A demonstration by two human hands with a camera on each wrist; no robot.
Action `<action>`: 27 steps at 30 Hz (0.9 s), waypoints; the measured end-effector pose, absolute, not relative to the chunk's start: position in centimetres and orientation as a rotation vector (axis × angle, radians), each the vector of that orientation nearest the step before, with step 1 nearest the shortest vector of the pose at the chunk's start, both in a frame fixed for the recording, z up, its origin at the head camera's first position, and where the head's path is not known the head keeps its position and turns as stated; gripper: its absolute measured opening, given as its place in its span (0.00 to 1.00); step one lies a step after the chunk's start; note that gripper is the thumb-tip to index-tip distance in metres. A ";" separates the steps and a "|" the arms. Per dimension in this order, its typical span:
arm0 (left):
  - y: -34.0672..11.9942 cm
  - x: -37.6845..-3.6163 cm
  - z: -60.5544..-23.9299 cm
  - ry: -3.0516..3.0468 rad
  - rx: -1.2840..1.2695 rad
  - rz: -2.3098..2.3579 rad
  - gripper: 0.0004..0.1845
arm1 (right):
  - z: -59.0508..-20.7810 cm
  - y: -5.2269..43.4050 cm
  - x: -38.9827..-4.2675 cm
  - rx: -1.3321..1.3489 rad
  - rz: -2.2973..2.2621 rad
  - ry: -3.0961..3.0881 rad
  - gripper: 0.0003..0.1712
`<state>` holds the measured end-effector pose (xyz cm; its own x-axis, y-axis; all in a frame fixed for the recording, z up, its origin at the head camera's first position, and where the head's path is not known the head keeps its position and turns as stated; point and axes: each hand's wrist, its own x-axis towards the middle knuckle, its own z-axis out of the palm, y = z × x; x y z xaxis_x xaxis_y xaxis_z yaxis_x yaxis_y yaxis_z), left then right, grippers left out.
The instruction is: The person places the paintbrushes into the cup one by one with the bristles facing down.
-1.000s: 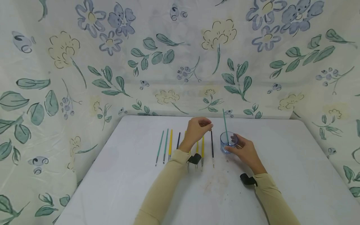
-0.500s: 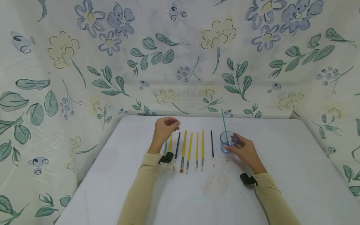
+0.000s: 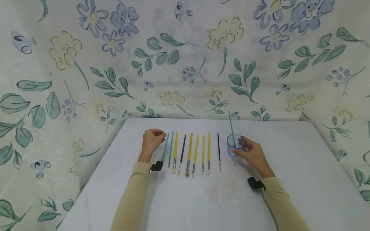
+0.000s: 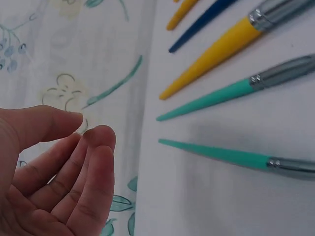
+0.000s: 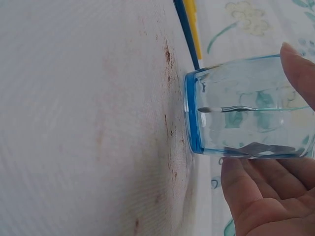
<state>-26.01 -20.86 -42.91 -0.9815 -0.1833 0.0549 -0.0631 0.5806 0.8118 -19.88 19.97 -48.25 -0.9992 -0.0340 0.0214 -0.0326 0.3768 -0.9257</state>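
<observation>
My left hand (image 3: pixel 151 143) is above the table's left part, beside the handle tip of the leftmost teal paintbrush (image 3: pixel 165 147). Its fingers are loosely bent with nothing between them; in the left wrist view that teal brush handle (image 4: pixel 216 153) lies just apart from the fingertips. A second teal paintbrush (image 3: pixel 171 148) lies to its right. My right hand (image 3: pixel 254 155) holds a clear blue glass (image 3: pixel 230 150) by its side, thumb and fingers on opposite walls. A thin teal-handled paintbrush (image 3: pixel 232 126) leans inside the glass, its bristles (image 5: pixel 204 110) down near the base.
Right of the teal pair several more paintbrushes lie in a row, bristles toward me: a wide yellow one (image 3: pixel 175 150), a dark blue one (image 3: pixel 182 150), more yellow ones (image 3: pixel 195 150) and a black one (image 3: pixel 218 150). Brownish stains (image 3: pixel 222 187) mark the white table. Floral cloth (image 3: pixel 185 64) hangs behind.
My left hand has moved left across the row of brushes, from near the black brush to the leftmost teal one, uncovering the brushes between. The right hand and glass have stayed in place.
</observation>
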 end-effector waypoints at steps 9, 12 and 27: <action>-21.3 -26.2 -44.6 -2.849 0.307 -1.164 0.12 | -48.5 20.1 -20.0 -0.055 -1.753 2.605 0.54; -21.1 -26.0 -44.8 -2.928 0.342 -1.074 0.13 | -48.5 20.1 -20.1 -0.057 -1.754 2.609 0.54; -20.2 -26.1 -45.5 -3.067 0.291 -0.804 0.10 | -48.6 20.2 -20.0 -0.047 -1.766 2.585 0.54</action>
